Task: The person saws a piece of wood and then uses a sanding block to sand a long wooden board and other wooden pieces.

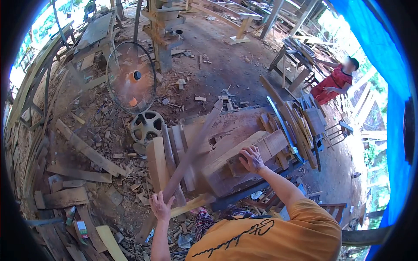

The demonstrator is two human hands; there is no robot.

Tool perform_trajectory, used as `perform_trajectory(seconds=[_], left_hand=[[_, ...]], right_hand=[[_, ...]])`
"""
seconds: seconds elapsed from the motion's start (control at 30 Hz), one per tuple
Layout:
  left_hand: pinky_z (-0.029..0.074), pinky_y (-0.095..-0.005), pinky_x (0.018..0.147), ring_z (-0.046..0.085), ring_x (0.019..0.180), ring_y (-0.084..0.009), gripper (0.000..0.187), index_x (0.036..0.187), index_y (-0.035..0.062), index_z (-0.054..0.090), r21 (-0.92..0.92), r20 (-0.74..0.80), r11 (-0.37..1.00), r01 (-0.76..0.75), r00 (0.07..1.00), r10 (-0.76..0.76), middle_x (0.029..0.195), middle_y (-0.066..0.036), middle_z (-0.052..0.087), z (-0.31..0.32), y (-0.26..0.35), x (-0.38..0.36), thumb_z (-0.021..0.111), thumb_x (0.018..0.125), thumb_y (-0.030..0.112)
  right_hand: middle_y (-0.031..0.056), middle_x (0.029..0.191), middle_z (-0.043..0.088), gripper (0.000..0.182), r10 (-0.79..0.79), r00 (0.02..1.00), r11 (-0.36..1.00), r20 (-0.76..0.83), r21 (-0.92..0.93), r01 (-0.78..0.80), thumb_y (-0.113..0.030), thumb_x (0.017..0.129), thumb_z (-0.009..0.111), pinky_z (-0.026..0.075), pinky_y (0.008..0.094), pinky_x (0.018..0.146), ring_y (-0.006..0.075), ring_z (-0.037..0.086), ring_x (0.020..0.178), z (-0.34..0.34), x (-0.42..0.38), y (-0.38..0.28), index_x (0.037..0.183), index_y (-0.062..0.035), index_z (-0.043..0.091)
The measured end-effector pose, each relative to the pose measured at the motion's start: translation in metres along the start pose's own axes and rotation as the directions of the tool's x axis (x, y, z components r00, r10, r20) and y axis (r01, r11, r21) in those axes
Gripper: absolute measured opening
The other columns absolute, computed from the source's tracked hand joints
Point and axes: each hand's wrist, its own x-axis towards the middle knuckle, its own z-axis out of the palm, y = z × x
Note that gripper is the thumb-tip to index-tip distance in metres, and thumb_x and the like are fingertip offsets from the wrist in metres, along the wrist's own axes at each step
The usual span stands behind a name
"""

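Observation:
My left hand [161, 206] is closed round the near end of a long dark wooden bar [191, 151]. The bar slants up and away to the right, over several upright boards, and looks a little smeared by motion. On top of a wooden block [274, 143] lies my right hand [251, 159], palm down, with its fingers apart and slightly bent. The block rests with other thick timber [217, 176] on the workbench [230, 119]. Part of the timber's near edge is blurred.
A round fan [131, 78] stands beyond the bench, near a spoked wheel [147, 127]. Stacked planks [300, 124] lie at the bench's right. Wood scraps [113, 195] cover the ground at left. A person in red [333, 82] stands by another table at the far right.

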Motion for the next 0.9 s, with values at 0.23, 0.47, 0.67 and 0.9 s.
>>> perform_trajectory(seconds=[0.23,0.47,0.67,0.9], left_hand=[[0.044,-0.0444,0.083,0.05,0.092,-0.0326,0.061,0.118,0.0078,0.06,0.01,-0.043,0.988,-0.155,0.987,0.155,0.097,-0.011,0.051,-0.009,-0.007,0.032,0.077,0.076,0.049],[0.045,-0.0422,0.083,0.051,0.094,-0.0295,0.06,0.117,0.0109,0.061,0.053,0.124,0.961,-0.273,0.956,0.265,0.098,-0.009,0.053,-0.022,0.01,0.077,0.081,0.071,0.045],[0.042,-0.0438,0.089,0.049,0.102,-0.0287,0.061,0.121,0.0172,0.061,0.041,0.134,0.951,-0.306,0.945,0.298,0.107,-0.006,0.053,-0.018,0.015,0.084,0.081,0.071,0.045],[0.034,-0.0505,0.101,0.042,0.122,-0.0293,0.068,0.134,0.0236,0.055,0.07,0.109,0.966,-0.25,0.964,0.242,0.129,-0.004,0.051,0.0,0.004,0.072,0.082,0.073,0.039]], right_hand=[[0.0099,0.113,0.06,0.027,0.012,1.0,1.0,0.019,-0.015,-0.012,-0.025,0.085,0.067,0.039,0.0453,0.093,0.0326,0.053,0.106,0.0,0.001,-0.001,0.108,-0.0114,0.062],[0.0111,0.113,0.059,0.029,0.002,1.0,1.0,0.019,-0.015,-0.001,-0.024,0.085,0.066,0.039,0.047,0.096,0.0344,0.053,0.107,0.0,0.0,0.0,0.11,-0.0109,0.061],[0.0105,0.115,0.06,0.029,0.011,1.0,1.0,0.016,-0.009,-0.011,-0.028,0.088,0.065,0.04,0.0469,0.094,0.0338,0.053,0.108,0.004,-0.003,0.003,0.111,-0.0113,0.062],[0.0101,0.112,0.061,0.029,0.021,1.0,0.999,-0.021,-0.023,-0.021,-0.029,0.087,0.066,0.041,0.0466,0.094,0.0332,0.054,0.108,0.006,-0.006,0.003,0.109,-0.0107,0.063]])
